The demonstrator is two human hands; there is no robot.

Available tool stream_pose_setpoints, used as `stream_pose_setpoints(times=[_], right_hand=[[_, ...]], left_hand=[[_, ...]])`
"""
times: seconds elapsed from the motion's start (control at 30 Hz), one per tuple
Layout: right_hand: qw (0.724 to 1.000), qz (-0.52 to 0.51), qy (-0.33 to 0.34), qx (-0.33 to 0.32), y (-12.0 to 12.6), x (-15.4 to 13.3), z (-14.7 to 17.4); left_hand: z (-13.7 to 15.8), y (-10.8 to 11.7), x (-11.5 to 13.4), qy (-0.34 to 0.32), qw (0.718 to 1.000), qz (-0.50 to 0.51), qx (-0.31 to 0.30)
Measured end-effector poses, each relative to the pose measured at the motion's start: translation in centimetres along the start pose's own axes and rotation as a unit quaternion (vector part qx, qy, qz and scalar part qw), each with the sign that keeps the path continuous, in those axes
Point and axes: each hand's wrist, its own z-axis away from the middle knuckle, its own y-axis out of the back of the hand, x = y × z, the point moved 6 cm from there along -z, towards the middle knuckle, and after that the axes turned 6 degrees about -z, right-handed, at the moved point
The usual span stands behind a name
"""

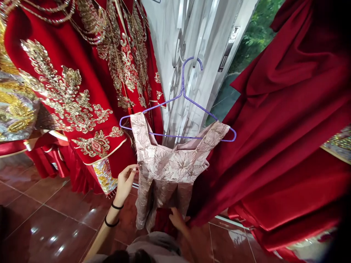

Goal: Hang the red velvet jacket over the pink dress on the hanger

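Note:
A pale pink dress (pixel 178 164) with a floral-patterned bodice and a glittery skirt hangs by its wide straps on a purple wire hanger (pixel 192 100). The hanger's hook is at the white metal gate. My left hand (pixel 127 181), with two dark bands on the wrist, pinches the bodice's left side edge between thumb and finger. Lower down, my right hand (pixel 177 219) is at the skirt's lower part, its fingers closed at the edge of a piece of dark red cloth (pixel 163 220). Part of that hand's grip is hidden.
Red garments with gold embroidery (pixel 79 91) hang on the left. Long dark red drapes of cloth (pixel 290 120) hang on the right. Behind the dress stands a white metal gate (pixel 167 47), with greenery beyond it. The floor (pixel 55 219) has glossy reddish-brown tiles.

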Motion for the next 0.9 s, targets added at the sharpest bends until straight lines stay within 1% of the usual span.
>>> stream_pose_setpoints(times=[0.07, 0.1, 0.13, 0.17, 0.23, 0.3, 0.33, 0.4, 0.47, 0.57, 0.63, 0.67, 0.7, 0.73, 0.8, 0.83, 0.87, 0.9], right_hand=[[0.999, -0.014, -0.041, 0.027, 1.7, 1.1, -0.3], [0.998, -0.026, -0.043, 0.041, 3.3, 1.0, -0.3], [0.997, -0.042, -0.030, 0.057, 5.4, 0.5, -0.3], [0.996, -0.058, -0.008, 0.072, 7.8, -0.4, -0.1], [0.979, -0.120, 0.089, 0.135, 13.6, -3.5, 0.8], [0.955, -0.171, 0.157, 0.187, 19.1, -6.6, 1.7], [0.947, -0.187, 0.177, 0.193, 21.2, -8.0, 1.9], [0.936, -0.214, 0.208, 0.184, 24.2, -10.6, 2.2], [0.933, -0.224, 0.226, 0.170, 26.0, -12.5, 2.3], [0.933, -0.211, 0.238, 0.166, 27.6, -14.1, 2.4], [0.931, -0.215, 0.241, 0.172, 28.3, -14.6, 2.4], [0.927, -0.226, 0.237, 0.182, 28.5, -14.6, 2.3], [0.923, -0.240, 0.226, 0.197, 28.8, -14.6, 2.0], [0.918, -0.256, 0.210, 0.218, 28.9, -14.5, 1.7], [0.907, -0.291, 0.171, 0.254, 28.9, -14.4, 0.9], [0.902, -0.308, 0.154, 0.260, 28.7, -14.5, 0.5], [0.899, -0.323, 0.142, 0.260, 28.5, -14.7, 0.0], [0.898, -0.331, 0.137, 0.255, 28.2, -15.0, -0.4]], left_hand=[[0.3, -1.1, 1.4, -0.017, 0.998, -0.012, -0.058], [0.5, -1.8, 2.2, -0.032, 0.994, -0.022, -0.100], [0.7, -2.6, 3.0, -0.054, 0.987, -0.035, -0.148], [0.9, -3.4, 3.9, -0.081, 0.976, -0.051, -0.198], [1.4, -4.9, 5.4, -0.139, 0.945, -0.092, -0.282], [1.8, -6.2, 6.5, -0.185, 0.915, -0.125, -0.336], [2.0, -6.8, 7.0, -0.199, 0.902, -0.129, -0.360], [2.5, -7.9, 7.9, -0.215, 0.884, -0.106, -0.401], [2.7, -8.6, 8.8, -0.220, 0.877, -0.069, -0.421], [2.1, -8.7, 9.6, -0.200, 0.891, -0.047, -0.405], [1.5, -8.4, 10.1, -0.181, 0.897, -0.030, -0.401], [1.2, -8.0, 10.5, -0.175, 0.906, -0.015, -0.385], [0.8, -7.4, 11.0, -0.172, 0.921, 0.000, -0.350], [0.4, -6.5, 11.7, -0.171, 0.940, 0.013, -0.295], [0.2, -4.6, 13.2, -0.172, 0.972, 0.026, -0.159], [0.5, -4.0, 14.0, -0.172, 0.979, 0.025, -0.110], [0.9, -3.8, 14.7, -0.174, 0.981, 0.018, -0.088], [1.3, -4.0, 15.4, -0.179, 0.980, 0.005, -0.082]])
